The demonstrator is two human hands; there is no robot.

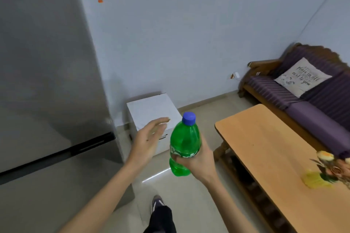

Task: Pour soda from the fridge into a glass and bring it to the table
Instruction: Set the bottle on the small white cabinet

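Your right hand [197, 159] was wrapped around the lower body of the green soda bottle [184, 143], holding it upright in the air with its blue cap [188, 118] on. Your left hand [149, 138] was held flat and spread beside it, gripping nothing. Beyond them sat a white box [153, 113] on the floor, the closed grey fridge [47, 73] at left, the wooden table [272, 149] at right, then a purple sofa [306, 89].

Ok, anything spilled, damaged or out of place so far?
Nothing spilled or damaged. The right hand holds the bottle upright, its cap on. The left hand is open beside it. The fridge is shut. One gap: no glass is in view.
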